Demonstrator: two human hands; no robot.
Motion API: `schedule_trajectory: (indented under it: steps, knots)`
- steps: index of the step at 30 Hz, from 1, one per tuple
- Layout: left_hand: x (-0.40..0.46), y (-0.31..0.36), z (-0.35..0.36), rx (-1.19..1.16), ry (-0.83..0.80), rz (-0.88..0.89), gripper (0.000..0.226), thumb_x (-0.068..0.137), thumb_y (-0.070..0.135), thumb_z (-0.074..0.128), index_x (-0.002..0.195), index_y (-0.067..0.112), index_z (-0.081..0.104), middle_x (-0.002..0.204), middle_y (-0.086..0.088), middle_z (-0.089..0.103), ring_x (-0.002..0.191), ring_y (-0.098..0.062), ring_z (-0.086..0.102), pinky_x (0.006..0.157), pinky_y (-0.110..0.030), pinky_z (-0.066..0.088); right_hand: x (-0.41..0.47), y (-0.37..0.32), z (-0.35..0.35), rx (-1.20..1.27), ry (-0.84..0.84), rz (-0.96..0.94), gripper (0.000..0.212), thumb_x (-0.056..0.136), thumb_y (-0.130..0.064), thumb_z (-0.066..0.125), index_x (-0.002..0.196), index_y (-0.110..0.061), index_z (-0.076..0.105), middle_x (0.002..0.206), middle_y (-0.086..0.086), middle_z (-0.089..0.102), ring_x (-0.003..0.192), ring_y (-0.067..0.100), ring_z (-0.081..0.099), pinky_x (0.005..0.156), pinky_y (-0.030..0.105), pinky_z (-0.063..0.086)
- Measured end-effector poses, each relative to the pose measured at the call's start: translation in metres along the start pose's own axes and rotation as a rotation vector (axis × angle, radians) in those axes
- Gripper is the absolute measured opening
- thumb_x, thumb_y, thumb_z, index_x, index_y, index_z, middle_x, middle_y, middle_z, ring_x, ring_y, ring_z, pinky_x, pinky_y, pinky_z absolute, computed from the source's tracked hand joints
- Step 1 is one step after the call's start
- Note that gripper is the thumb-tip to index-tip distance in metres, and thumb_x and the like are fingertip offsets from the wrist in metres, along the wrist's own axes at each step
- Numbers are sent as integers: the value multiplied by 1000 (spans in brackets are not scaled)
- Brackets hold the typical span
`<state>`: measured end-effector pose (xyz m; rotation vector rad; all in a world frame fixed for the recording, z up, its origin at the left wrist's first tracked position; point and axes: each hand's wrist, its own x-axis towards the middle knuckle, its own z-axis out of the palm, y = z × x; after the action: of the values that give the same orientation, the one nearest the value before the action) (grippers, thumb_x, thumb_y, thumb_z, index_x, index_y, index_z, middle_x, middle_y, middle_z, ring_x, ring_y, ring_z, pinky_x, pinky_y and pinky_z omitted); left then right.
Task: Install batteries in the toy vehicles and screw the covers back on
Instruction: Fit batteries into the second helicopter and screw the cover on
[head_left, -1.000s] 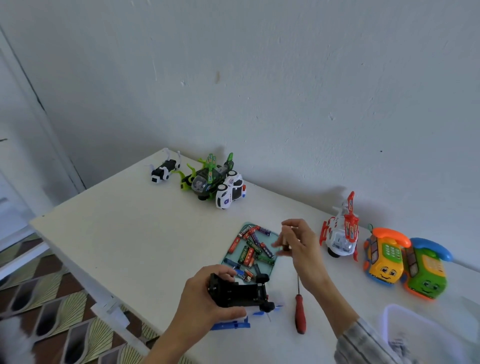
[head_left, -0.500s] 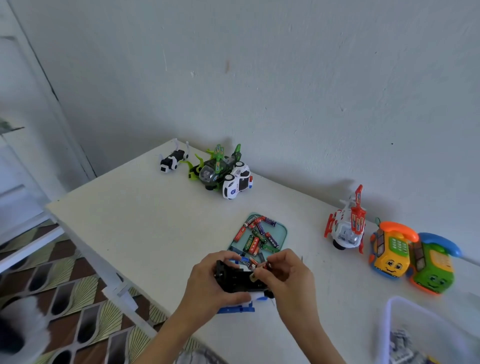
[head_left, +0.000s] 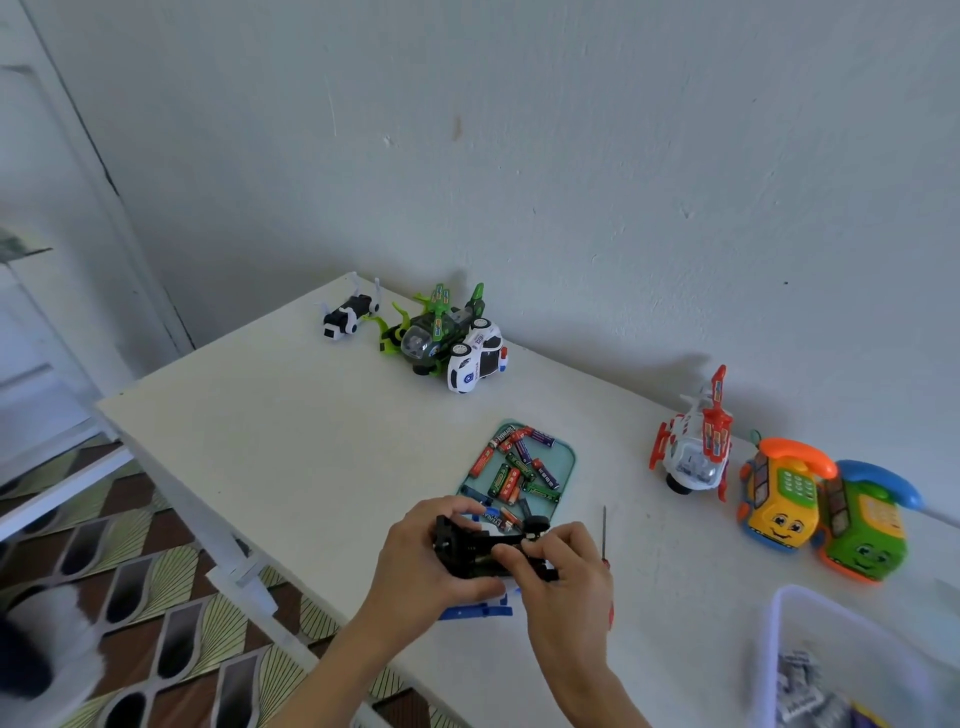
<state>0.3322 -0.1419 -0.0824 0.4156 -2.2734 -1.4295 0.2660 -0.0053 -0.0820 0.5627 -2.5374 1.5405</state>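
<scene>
The black toy vehicle (head_left: 485, 551) is gripped above the table (head_left: 291, 447) by the left hand (head_left: 426, 561); something small, seemingly 1 battery, is pinched against it by the right hand (head_left: 563, 566), near the battery tray (head_left: 563, 462).

One white table (head_left: 270, 447) carried the whole set. Seven toys were counted: one black-and-white toy (head_left: 347, 315) at the far left, one green helicopter (head_left: 431, 332) and one white police car (head_left: 475, 361) touching each other beside it, one red-and-white helicopter (head_left: 693, 449) at the right, one yellow phone car (head_left: 779, 499) and one green phone car (head_left: 865, 525) side by side at the far right, and one black toy vehicle (head_left: 483, 545) near the front, held by two hands, left (head_left: 421, 556) and right (head_left: 566, 566). One teal tray (head_left: 566, 457) held roughly fifteen batteries (head_left: 511, 475); overlap prevented an exact count. One screwdriver (head_left: 604, 525) and one clear bin (head_left: 810, 623) completed the set.
</scene>
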Motion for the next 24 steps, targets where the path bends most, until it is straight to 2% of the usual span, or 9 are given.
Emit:
schedule_trajectory:
  steps: [4, 6, 7, 9, 11, 14, 17, 21, 24]
  knots:
    - [-1, -1, 1, 0, 0, 3, 69, 44, 47, 89, 105, 48, 58, 97, 11, 68, 97, -8, 65, 85, -30, 56, 0, -3, 2, 26, -22, -16, 23, 72, -11, 80, 58, -12, 62, 70, -10, 49, 77, 9, 53, 59, 10, 44]
    - [0, -1, 1, 4, 4, 2, 69, 44, 48, 89, 106, 48, 58, 97, 12, 67, 97, -8, 65, 84, -31, 56, 2, 0, 2, -81, -43, -86, 23, 75, -18, 78, 60, -15, 62, 71, -12, 47, 66, 12, 53, 51, 12, 43]
    - [0, -1, 1, 5, 5, 2, 69, 44, 48, 90, 106, 47, 58, 97, 13, 67, 97, -8, 65, 84, -33, 56, 2, 2, 1, -163, -36, -164, 25, 79, -24, 75, 60, -16, 62, 71, -12, 45, 58, 11, 50, 47, 10, 37]
    - [0, -2, 2, 2, 7, 1, 68, 46, 47, 90, 105, 47, 59, 98, 14, 66, 96, -8, 65, 82, -34, 57, 3, 0, -3, -343, 9, -348, 38, 90, -39, 56, 58, -20, 60, 71, -9, 45, 52, 5, 40, 50, 4, 21]
    - [0, -3, 2, -3, 8, 3, 66, 47, 48, 90, 106, 46, 59, 99, 13, 66, 96, -9, 65, 82, -35, 57, 2, -4, -9, -482, 21, -468, 55, 99, -45, 30, 56, -24, 57, 70, -8, 47, 51, 3, 39, 53, 6, 14]
    - [0, -2, 2, 4, 11, 14, 65, 49, 52, 87, 107, 45, 58, 100, 13, 67, 98, -9, 65, 83, -35, 57, 2, -3, -10, -581, -4, -550, 65, 102, -42, 12, 56, -27, 56, 72, -9, 49, 52, 5, 47, 48, 14, 26]
    - [0, -5, 3, 19, 5, 14, 67, 49, 54, 87, 109, 45, 58, 101, 15, 67, 99, -8, 64, 83, -35, 57, 6, 6, -5, -531, -87, -536, 61, 101, -45, 16, 59, -27, 56, 77, -9, 46, 55, 6, 47, 43, 15, 38]
    - [0, -4, 2, 28, 0, 10, 69, 48, 56, 86, 109, 46, 57, 99, 16, 67, 99, -6, 64, 84, -34, 57, 6, 7, -5, -519, -132, -502, 42, 93, -41, 38, 57, -28, 54, 77, -14, 37, 54, 4, 45, 42, 14, 38]
    - [-1, -3, 2, 29, -9, 11, 67, 48, 57, 86, 108, 46, 58, 98, 17, 66, 99, -5, 63, 85, -32, 56, 7, 4, -8, -544, -206, -458, 40, 91, -43, 39, 56, -29, 54, 78, -16, 29, 52, 4, 44, 42, 13, 34]
